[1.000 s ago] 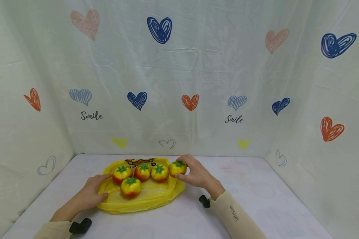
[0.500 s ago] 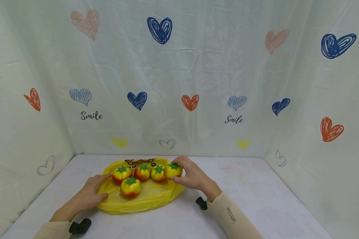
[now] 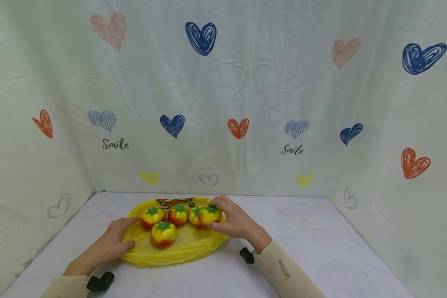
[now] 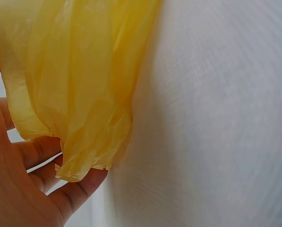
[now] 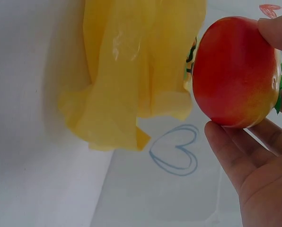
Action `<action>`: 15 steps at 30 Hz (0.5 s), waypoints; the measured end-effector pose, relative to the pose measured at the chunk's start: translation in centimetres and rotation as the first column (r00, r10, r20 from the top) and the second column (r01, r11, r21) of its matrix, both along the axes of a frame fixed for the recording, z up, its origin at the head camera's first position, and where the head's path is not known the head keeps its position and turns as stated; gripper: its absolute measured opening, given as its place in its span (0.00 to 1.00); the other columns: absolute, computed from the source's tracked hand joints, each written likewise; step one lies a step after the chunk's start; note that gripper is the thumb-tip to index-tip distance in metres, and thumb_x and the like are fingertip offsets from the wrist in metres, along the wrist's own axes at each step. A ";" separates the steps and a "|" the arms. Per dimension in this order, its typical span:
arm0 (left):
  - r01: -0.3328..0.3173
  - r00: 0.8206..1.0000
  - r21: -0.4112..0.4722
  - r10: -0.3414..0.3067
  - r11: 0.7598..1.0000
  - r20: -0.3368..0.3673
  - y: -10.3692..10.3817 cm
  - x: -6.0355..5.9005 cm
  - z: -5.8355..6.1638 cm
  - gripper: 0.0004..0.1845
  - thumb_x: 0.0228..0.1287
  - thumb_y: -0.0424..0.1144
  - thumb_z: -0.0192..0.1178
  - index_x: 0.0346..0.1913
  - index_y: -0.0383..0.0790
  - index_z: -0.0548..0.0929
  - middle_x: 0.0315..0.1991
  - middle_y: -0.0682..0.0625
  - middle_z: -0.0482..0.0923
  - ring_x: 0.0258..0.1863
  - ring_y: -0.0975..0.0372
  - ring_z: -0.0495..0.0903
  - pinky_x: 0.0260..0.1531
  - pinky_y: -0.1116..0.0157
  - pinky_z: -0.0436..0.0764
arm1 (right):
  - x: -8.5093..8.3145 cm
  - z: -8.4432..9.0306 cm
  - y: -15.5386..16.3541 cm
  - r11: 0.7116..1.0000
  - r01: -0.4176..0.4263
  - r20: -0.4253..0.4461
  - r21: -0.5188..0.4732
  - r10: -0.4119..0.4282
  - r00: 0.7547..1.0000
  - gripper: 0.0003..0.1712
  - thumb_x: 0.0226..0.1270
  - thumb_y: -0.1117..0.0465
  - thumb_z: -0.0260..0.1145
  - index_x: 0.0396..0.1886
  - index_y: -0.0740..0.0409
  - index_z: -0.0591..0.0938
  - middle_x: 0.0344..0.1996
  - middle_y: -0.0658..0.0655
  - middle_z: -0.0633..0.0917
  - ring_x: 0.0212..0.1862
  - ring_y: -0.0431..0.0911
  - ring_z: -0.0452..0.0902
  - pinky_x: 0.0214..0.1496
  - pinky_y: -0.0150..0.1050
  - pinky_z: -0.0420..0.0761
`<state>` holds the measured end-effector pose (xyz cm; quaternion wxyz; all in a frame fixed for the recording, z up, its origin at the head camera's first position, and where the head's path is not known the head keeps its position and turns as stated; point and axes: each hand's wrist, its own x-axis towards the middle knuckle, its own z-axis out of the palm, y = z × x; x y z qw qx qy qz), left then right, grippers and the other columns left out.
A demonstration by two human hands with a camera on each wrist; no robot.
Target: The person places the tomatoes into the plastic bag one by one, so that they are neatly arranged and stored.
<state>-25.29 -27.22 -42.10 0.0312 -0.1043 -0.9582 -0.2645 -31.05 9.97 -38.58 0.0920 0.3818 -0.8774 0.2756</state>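
My right hand (image 3: 234, 219) holds a toy tomato (image 3: 210, 215), yellow and red with green leaves, above the right part of a yellow plastic bag (image 3: 186, 253). In the right wrist view the thumb and fingers grip that tomato (image 5: 235, 71), its red underside facing the camera. Several similar tomatoes (image 3: 163, 234) sit within the bag's spread-out opening; the held one partly hides one of them. At the bag's left edge my left hand (image 3: 113, 240) holds the film. The left wrist view has the fingers (image 4: 84, 187) curled at the bag's gathered end (image 4: 84, 151).
The bag lies on a white table (image 3: 305, 248), towards its left half. Pale curtains (image 3: 223, 82) printed with hearts enclose the back and sides. A black wrist camera mount (image 3: 101, 282) hangs under the left wrist, another (image 3: 247, 255) by the right.
My right hand has carried the tomato leftward and slightly down, from the bag's right edge to over the bag, in front of another tomato. The left hand has stayed put.
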 end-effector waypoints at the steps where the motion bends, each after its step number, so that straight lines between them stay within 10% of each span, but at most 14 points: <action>1: 0.002 1.000 -0.002 -0.002 1.000 -0.006 0.0 0.0 0.0 0.36 0.48 0.36 0.65 0.63 0.31 0.68 0.56 0.34 0.68 0.54 0.41 0.64 0.53 0.36 0.66 | 0.0 0.0 -0.1 1.000 -0.003 -0.004 0.002 0.003 1.000 0.29 0.60 0.46 0.67 0.59 0.47 0.72 0.57 0.46 0.71 0.54 0.40 0.71 0.58 0.40 0.74; 15: -0.003 1.000 -0.007 0.003 1.000 -0.011 -0.1 -0.1 -0.2 0.36 0.48 0.36 0.65 0.64 0.32 0.68 0.57 0.34 0.68 0.53 0.43 0.65 0.52 0.38 0.67 | 0.2 -0.2 -2.0 0.998 -0.063 -0.033 0.029 0.064 0.997 0.31 0.61 0.45 0.66 0.61 0.51 0.73 0.59 0.48 0.72 0.56 0.41 0.70 0.59 0.39 0.73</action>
